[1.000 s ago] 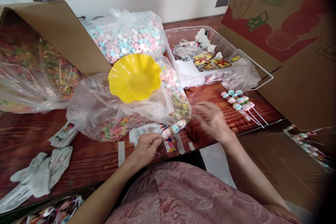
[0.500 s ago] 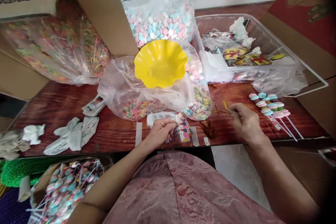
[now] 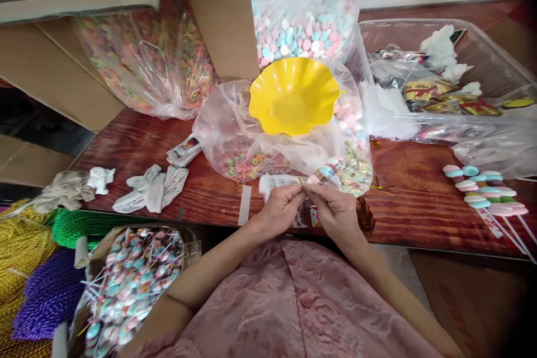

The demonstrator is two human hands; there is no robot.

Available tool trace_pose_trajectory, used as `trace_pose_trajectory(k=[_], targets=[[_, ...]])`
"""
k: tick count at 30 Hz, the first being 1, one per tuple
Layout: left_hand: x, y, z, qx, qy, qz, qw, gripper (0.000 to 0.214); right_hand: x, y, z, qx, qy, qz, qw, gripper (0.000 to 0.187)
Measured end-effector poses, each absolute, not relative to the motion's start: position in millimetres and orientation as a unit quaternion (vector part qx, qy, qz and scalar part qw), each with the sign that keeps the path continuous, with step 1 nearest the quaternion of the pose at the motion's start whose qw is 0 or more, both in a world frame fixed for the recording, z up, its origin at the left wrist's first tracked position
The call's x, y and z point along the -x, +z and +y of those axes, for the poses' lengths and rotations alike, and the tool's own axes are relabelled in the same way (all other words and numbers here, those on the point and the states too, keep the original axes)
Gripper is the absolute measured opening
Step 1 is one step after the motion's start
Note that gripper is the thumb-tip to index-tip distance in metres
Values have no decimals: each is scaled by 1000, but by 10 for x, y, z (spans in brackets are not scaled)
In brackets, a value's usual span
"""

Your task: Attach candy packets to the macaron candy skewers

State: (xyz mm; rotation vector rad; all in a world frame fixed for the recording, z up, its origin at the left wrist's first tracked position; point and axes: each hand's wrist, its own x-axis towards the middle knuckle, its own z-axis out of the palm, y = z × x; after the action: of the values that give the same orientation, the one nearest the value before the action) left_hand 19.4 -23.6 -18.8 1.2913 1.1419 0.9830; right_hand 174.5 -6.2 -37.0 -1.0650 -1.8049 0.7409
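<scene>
My left hand (image 3: 280,211) is closed, pinching the gathered end of a clear-wrapped marshmallow skewer (image 3: 328,171) whose pink, blue and brown pieces slant up to the right. My right hand (image 3: 335,213) is also closed, its fingertips meeting the left ones at a thin gold twist tie (image 3: 300,181). The skewer's stick is hidden by my fingers. Printed wrappers (image 3: 277,181) lie under and behind my hands. More gold twist ties (image 3: 381,187) are on the table to the right, near a dark gold bundle (image 3: 366,217).
Unwrapped marshmallow skewers (image 3: 482,193) lie at the right. A yellow scalloped bowl (image 3: 293,98) stands on candy bags, beside a clear plastic bin (image 3: 436,117). Gloves (image 3: 153,187) lie at the left, above a box of wrapped skewers (image 3: 134,279). A cardboard box (image 3: 222,17) stands behind.
My right hand has come leftward from the twist ties with a gold one and now meets my left hand at the wrapped skewer. The view has turned left.
</scene>
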Motion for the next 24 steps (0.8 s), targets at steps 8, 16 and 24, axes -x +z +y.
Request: trace_pose_trajectory(k=[8, 16, 24], targets=[[-144, -217, -201, -604, 388, 498, 487, 34, -1845, -447, 71, 394, 386, -726, 411, 23], [-189, -212, -180, -558, 438, 489, 508, 35, -1779, -460, -82, 465, 261, -672, 513, 17], [-231, -145, -158, -615, 433, 469, 462, 35, -1843, -430, 12, 423, 631, -485, 434, 30]])
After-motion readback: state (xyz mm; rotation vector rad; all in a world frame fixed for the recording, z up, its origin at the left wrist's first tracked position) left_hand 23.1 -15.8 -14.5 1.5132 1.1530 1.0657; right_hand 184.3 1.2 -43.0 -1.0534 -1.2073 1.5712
